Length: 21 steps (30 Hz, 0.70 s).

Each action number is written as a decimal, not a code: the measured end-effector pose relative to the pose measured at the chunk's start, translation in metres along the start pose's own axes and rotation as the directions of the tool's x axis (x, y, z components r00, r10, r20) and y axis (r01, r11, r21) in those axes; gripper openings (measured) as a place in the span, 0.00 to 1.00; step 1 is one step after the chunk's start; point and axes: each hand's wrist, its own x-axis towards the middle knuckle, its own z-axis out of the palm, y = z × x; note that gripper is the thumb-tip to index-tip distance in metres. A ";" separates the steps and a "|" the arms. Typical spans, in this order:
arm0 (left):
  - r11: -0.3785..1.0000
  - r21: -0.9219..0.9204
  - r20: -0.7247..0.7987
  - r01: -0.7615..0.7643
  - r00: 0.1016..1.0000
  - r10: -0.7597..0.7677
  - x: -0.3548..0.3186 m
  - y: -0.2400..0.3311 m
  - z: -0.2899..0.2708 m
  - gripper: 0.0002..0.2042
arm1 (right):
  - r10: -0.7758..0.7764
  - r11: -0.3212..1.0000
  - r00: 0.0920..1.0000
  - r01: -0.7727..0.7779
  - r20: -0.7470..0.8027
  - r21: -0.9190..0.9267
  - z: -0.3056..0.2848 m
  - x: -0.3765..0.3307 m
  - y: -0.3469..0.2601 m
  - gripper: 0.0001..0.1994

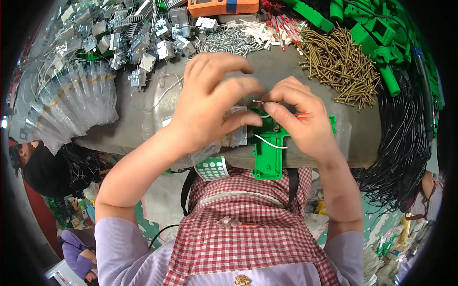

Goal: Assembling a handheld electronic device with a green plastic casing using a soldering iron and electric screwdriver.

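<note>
My right hand (305, 119) pinches a thin wire between thumb and forefinger; its brownish tip (257, 101) points left. Just to the left hovers my left hand (205, 100), fingers curved and apart, slightly blurred, with nothing visible in it. Below both hands, a green plastic housing (268, 162) lies at the table's near edge, its open side up. A white wire (271, 142) curves across it. Red wires (302, 116) show by my right palm. My hands hide part of the housing's upper end.
Grey-and-white electrical parts (138, 43) heap at the back left, beside clear bubble bags (86, 95). Silver screws (231, 40) and brass-coloured screws (341, 62) lie at the back. Green housings (377, 35) and black cables (400, 128) fill the right. A dotted sticker sheet (211, 168) overhangs the front edge.
</note>
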 end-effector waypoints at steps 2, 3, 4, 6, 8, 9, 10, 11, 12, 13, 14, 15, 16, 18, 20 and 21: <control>0.949 0.213 -0.026 -0.233 0.969 0.244 0.004 0.001 -0.005 0.10 | 0.033 0.990 0.999 -0.037 0.030 0.134 0.003 0.003 0.001 0.03; 0.977 0.173 -0.006 -0.125 0.992 0.128 0.005 0.008 -0.006 0.07 | 0.033 0.990 0.999 -0.036 0.030 0.135 0.004 0.003 -0.001 0.03; 0.977 0.174 -0.006 -0.125 0.992 0.128 0.006 0.008 -0.005 0.07 | -0.118 0.988 0.993 0.114 -0.031 -0.108 0.005 0.004 -0.003 0.03; 0.193 -0.643 0.569 0.741 0.631 -0.528 0.004 0.007 -0.001 0.06 | -0.278 0.905 0.959 0.242 -0.053 -0.351 0.006 0.003 -0.005 0.04; 0.546 -0.564 0.367 0.619 0.781 -0.506 0.001 0.007 -0.001 0.06 | -0.255 0.905 0.964 0.212 -0.071 -0.369 0.006 0.001 -0.003 0.04; 0.818 -0.383 0.186 0.429 0.903 -0.387 -0.001 0.006 -0.001 0.07 | -0.119 0.980 0.992 0.112 -0.032 -0.164 0.004 -0.002 0.002 0.05; 0.972 -0.126 0.046 0.198 0.980 -0.194 -0.001 0.005 -0.001 0.07 | -0.116 0.980 0.993 0.109 -0.036 -0.167 0.004 -0.002 0.005 0.05; 0.996 0.083 -0.107 -0.020 0.994 0.028 0.004 0.006 0.005 0.08 | -0.011 1.000 1.000 0.011 -0.008 -0.020 0.004 -0.003 0.007 0.05; 0.996 0.086 -0.107 -0.020 0.994 0.030 0.003 0.003 0.005 0.08 | 0.082 0.988 0.996 -0.086 0.038 0.128 0.004 -0.002 0.007 0.05; 0.983 0.118 -0.046 -0.139 0.988 0.146 0.001 -0.002 0.006 0.08 | 0.079 0.988 0.996 -0.083 0.037 0.130 0.003 -0.001 0.005 0.05; 0.956 0.142 0.018 -0.257 0.966 0.257 -0.001 -0.005 0.006 0.08 | 0.057 0.995 0.997 -0.061 0.057 0.077 0.002 0.000 0.001 0.05; 0.955 0.141 0.020 -0.261 0.965 0.261 -0.001 -0.003 0.005 0.08 | 0.040 0.999 0.996 -0.042 0.074 0.021 0.001 0.000 0.000 0.05; 0.994 0.053 0.109 -0.099 0.990 0.093 -0.002 0.000 0.005 0.09 | 0.041 0.999 0.997 -0.042 0.070 0.021 0.002 0.001 -0.001 0.05; 0.997 -0.015 0.210 0.075 0.975 -0.070 -0.001 0.005 0.003 0.09 | -0.305 0.858 0.950 0.241 -0.072 -0.454 0.007 0.002 -0.007 0.04; 0.518 -0.384 0.528 0.764 0.643 -0.555 0.003 0.010 0.000 0.09 | -0.357 0.829 0.929 0.265 -0.101 -0.493 0.010 0.000 -0.007 0.04; 0.531 -0.385 0.514 0.755 0.654 -0.555 0.002 0.008 0.000 0.10 | -0.254 0.912 0.962 0.205 -0.096 -0.356 0.010 0.000 -0.005 0.04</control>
